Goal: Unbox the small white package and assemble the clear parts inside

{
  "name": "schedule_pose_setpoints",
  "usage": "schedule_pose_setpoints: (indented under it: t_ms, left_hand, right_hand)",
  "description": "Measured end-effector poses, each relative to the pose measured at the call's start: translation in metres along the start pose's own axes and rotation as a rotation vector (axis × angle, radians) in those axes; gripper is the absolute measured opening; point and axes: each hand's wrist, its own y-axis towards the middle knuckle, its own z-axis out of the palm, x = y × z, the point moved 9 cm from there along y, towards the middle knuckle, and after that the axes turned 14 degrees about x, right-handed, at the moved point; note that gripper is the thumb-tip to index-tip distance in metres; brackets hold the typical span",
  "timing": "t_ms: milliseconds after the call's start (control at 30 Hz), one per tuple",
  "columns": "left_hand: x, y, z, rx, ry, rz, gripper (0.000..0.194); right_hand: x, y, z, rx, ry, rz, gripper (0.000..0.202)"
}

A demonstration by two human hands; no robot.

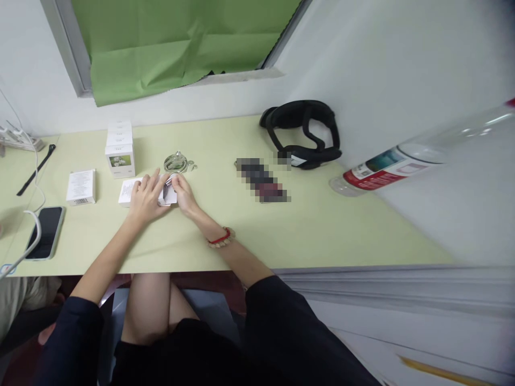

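A small white box (127, 192) lies on its side on the pale yellow-green table. My left hand (148, 197) is laid over the box and grips it from above, covering its middle. At the box's right end, a white flap (171, 197) stands out from the opening. My right hand (184, 194) is closed there, thumb and fingers together by the opening; what they pinch is mostly hidden. Just beyond both hands sits a coiled cable with small earphone-like ends (176, 162).
A stack of white boxes (120, 158), another white box (81, 187) and a phone (46, 233) with a cable are at left. To the right are a blurred-out dark object (259, 179), a black headset (309, 134) and a plastic bottle (386, 166) by the wall.
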Motion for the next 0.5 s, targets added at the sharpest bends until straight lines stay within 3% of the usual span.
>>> schedule_pose_setpoints:
  t_ms: [133, 367, 500]
  left_hand:
    - [-0.001, 0.002, 0.004, -0.031, -0.04, 0.043, 0.075]
    - [0.019, 0.005, 0.005, -0.019, -0.069, -0.102, 0.064]
    - [0.023, 0.004, 0.005, -0.004, -0.067, -0.119, 0.065]
  right_hand:
    - [-0.002, 0.0, -0.001, 0.007, 0.018, 0.028, 0.064]
    - [0.01, -0.001, 0.003, 0.03, -0.06, 0.011, 0.064]
    - [0.011, -0.003, 0.009, 0.054, -0.08, 0.027, 0.062]
